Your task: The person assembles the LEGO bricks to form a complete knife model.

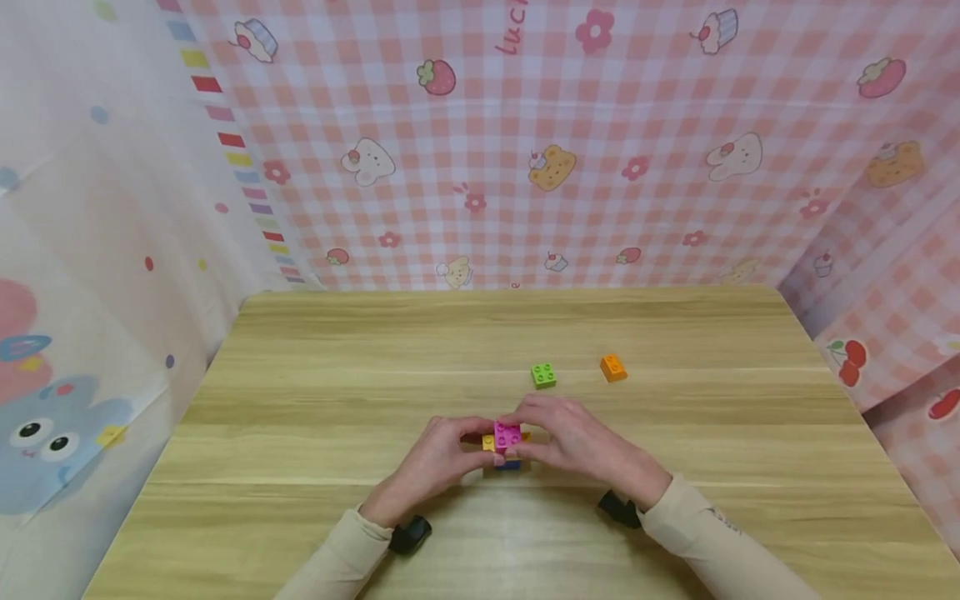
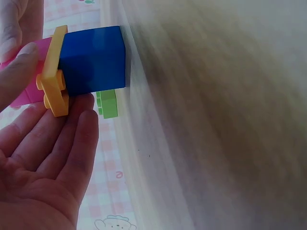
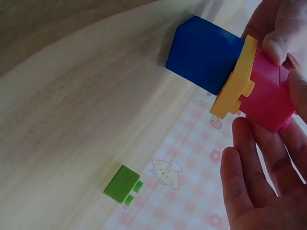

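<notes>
Both hands meet at a small stack of toy building bricks in the head view. A blue brick point(image 2: 93, 61) forms its base, a thin yellow plate point(image 3: 237, 79) lies across that, and two pink bricks point(image 1: 507, 434) rise above the plate, a seam between them in the right wrist view. My left hand point(image 1: 442, 450) grips the stack from the left, thumb on the lower pink brick just above the plate. From the right, my right hand point(image 1: 572, 435) pinches the upper pink brick between thumb and fingers. The yellow plate sticks out past the pink bricks, its studs showing.
Beyond the hands on the wooden table point(image 1: 337, 350) lie a green brick point(image 1: 543, 375) and, farther right, an orange sloped brick point(image 1: 613, 367). A pink checked cloth point(image 1: 487, 150) hangs along the table's far edge, with a pale printed cloth point(image 1: 82, 208) at the left.
</notes>
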Demonstrator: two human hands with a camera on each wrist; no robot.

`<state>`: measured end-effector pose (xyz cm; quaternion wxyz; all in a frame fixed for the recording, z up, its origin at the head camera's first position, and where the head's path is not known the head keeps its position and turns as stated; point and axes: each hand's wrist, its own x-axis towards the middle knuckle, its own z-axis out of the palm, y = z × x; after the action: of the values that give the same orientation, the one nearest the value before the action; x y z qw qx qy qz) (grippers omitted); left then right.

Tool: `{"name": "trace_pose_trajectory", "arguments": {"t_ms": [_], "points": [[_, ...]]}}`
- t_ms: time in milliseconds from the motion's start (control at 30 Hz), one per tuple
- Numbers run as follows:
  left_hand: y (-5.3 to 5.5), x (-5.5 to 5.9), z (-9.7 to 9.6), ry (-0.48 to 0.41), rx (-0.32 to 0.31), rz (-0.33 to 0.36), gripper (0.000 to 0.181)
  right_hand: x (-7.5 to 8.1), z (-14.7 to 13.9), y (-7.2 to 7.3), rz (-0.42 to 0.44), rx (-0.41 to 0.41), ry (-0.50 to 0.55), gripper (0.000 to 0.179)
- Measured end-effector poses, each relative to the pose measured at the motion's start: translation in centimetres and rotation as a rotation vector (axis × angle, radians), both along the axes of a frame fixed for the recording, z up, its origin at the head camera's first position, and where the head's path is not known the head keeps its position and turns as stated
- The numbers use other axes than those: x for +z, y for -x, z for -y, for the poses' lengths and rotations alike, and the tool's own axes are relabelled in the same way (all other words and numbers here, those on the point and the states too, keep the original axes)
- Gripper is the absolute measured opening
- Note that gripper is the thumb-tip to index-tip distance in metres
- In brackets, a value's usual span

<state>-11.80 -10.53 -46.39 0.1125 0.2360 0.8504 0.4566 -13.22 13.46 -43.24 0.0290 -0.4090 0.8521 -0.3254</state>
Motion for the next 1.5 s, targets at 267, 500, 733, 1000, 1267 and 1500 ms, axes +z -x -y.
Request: {"name": "trace_pose_trajectory", "arguments": {"t_ms": [267, 500, 733, 1000, 1267, 1500], "points": [[0.2, 0.1, -0.1, -0.007, -0.027, -0.031, 0.036, 0.0, 0.0, 0.2, 0.079, -0.053, 0.02, 0.038], [0.3, 0.3, 0.0, 0.014, -0.025, -0.052, 0.041, -0.2, -0.1, 0.2, 0.108, -0.086, 0.017, 0.042], [-0.2, 0.6, 0.4, 0.007, 0.015, -0.04, 0.054, 0.3, -1.0, 0.1, 0.153, -0.133, 0.015, 0.054], [-0.6, 0.8, 0.0, -0.087, 0.05, -0.101, 0.045, 0.4, -2.8, 1.7, 0.147, -0.211, 0.08, 0.052], [-1.0, 0.9, -0.1, -0.09, 0.058, -0.088, 0.034, -0.3, -4.0, 4.2, 0.188, -0.279, 0.043, 0.062], [-1.0, 0.9, -0.1, -0.092, 0.056, -0.088, 0.031, -0.8, -4.2, 6.0, 0.24, -0.281, -0.006, 0.068]]}}
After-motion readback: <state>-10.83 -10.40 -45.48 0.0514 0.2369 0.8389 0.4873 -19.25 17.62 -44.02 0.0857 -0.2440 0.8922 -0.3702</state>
